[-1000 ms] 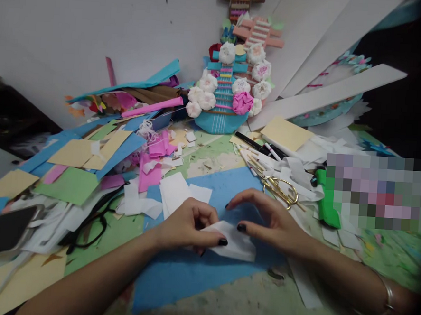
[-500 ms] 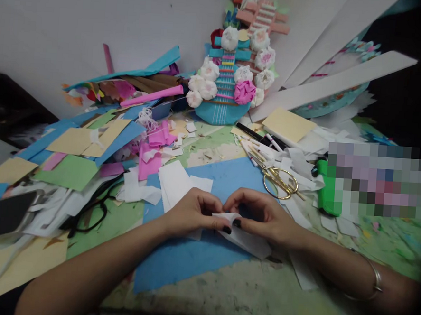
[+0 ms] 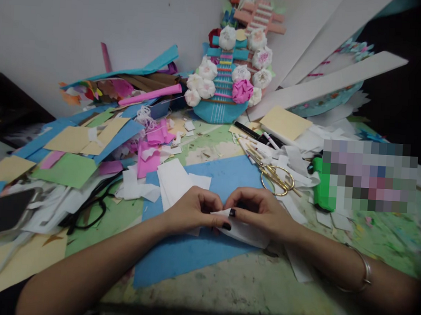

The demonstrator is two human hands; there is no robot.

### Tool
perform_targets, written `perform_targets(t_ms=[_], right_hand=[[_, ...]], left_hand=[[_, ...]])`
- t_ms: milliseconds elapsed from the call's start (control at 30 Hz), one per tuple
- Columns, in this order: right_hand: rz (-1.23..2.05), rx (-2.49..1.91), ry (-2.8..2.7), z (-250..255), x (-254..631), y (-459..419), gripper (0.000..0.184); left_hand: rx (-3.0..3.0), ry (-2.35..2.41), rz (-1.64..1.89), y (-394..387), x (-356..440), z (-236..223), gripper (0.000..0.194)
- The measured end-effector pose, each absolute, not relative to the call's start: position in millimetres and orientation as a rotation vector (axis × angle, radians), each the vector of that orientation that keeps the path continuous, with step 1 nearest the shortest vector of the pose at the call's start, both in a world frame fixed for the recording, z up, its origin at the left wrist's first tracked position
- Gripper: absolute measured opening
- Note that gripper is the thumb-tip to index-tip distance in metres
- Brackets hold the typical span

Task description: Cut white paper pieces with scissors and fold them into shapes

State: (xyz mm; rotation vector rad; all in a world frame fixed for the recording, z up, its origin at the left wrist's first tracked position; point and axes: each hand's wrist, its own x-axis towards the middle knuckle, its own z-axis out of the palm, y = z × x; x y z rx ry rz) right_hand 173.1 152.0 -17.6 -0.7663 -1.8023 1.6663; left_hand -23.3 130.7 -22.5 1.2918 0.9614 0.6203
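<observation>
Between both hands is a piece of white paper (image 3: 250, 232), its top edge pinched and its lower part hanging toward the right. My left hand (image 3: 198, 209) is closed on the paper's left side, thumb in front and fingers behind. Close beside it, my right hand (image 3: 260, 210) pinches the same paper, with its thumb on the top edge. The fingertips behind the paper are partly hidden. Under the hands lies a blue sheet (image 3: 189, 265). More white paper strips (image 3: 173, 179) lie on that sheet, just behind my left hand.
Gold-handled scissors (image 3: 278, 180) lie beyond my right hand. Black glasses (image 3: 92, 217) and a phone (image 3: 5, 214) are at the left among paper scraps. A blue paper lute with flowers (image 3: 220, 110) leans at the back. A green object (image 3: 323, 186) lies at the right.
My right thumb has shifted slightly up and left along the paper's top edge. The paper stays between both hands. The whole view has shifted a little.
</observation>
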Motion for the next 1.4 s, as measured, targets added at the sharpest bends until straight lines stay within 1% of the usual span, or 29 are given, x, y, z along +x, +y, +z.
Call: perform_targets(t_ms=[100,367,433,600,733,833,933,1133,1400], right_hand=[[1.665,-0.780,-1.808,-16.9,172.9,152.2,0.007],[1.580,-0.906,-1.878,-21.4,169.3,150.4,0.016],[1.616,-0.898,-1.870,-22.0,169.5,150.5,0.016],[1.706,-0.873,-1.841,-21.9,172.1,153.8,0.023],[1.746,-0.868,-1.814,-21.8,172.9,155.5,0.022],[1.761,-0.880,-1.820,-21.1,172.4,155.9,0.022],[1.757,-0.880,-1.820,-20.6,172.0,156.0,0.023],[1.739,-0.866,-1.802,-22.7,172.6,156.2,0.032],[1.701,-0.833,-1.846,-24.8,171.1,153.3,0.023]], left_hand=[[1.299,0.962,0.636,130.5,-22.4,-22.4,0.021],[1.380,1.033,0.610,129.8,-20.3,-26.5,0.029],[1.452,1.037,0.600,129.7,-20.3,-27.6,0.028],[1.495,0.999,0.616,129.6,-20.0,-24.7,0.032],[1.454,0.991,0.619,129.4,-19.9,-21.5,0.032],[1.461,0.981,0.621,129.8,-21.1,-21.6,0.026],[1.515,0.996,0.632,130.1,-22.8,-22.8,0.029],[1.594,1.041,0.641,128.6,-22.4,-23.6,0.032],[1.754,1.097,0.683,126.3,-20.0,-22.8,0.034]])
